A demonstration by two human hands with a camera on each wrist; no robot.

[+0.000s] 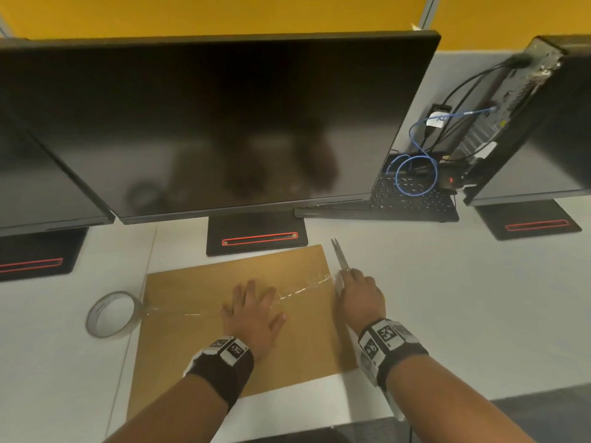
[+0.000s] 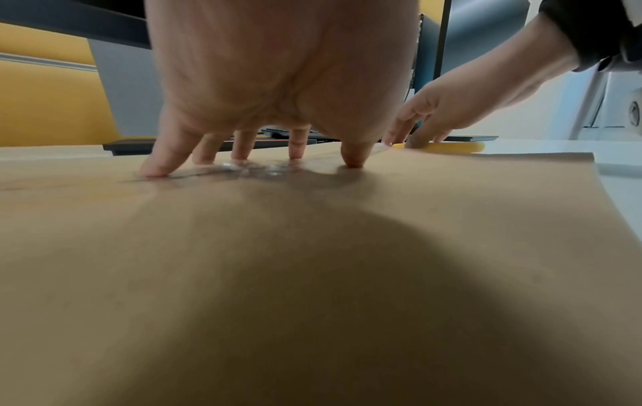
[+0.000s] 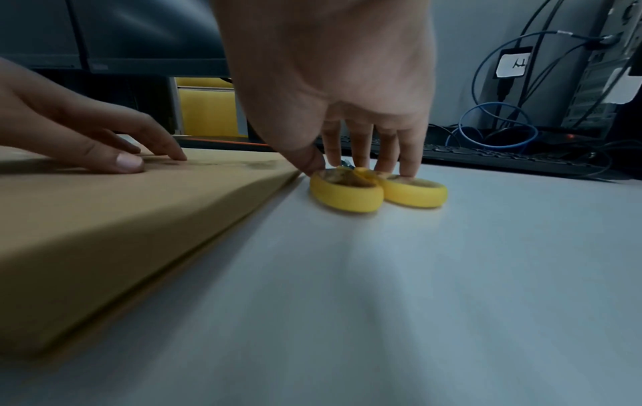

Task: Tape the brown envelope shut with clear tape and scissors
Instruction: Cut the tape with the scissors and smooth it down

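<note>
A brown envelope (image 1: 303,346) (image 2: 312,274) (image 3: 104,219) lies flat on the white desk. From the clear tape roll (image 1: 110,314) at its left edge, a tape strip (image 1: 303,287) (image 2: 250,169) runs across the envelope to its right edge. My left hand (image 1: 252,311) (image 2: 295,148) presses flat on the strip with spread, straight fingers. Yellow-handled scissors (image 1: 339,255) (image 3: 375,192) lie just right of the envelope, blades pointing away. My right hand (image 1: 358,292) (image 3: 361,153) rests its straight fingertips and thumb on the handle loops.
A large black monitor (image 1: 224,123) stands behind the envelope, its stand base (image 1: 256,238) touching the far edge. A keyboard (image 1: 409,199), blue cables (image 1: 415,174) and a computer tower (image 1: 527,123) sit at the back right. Bare desk lies right of the scissors.
</note>
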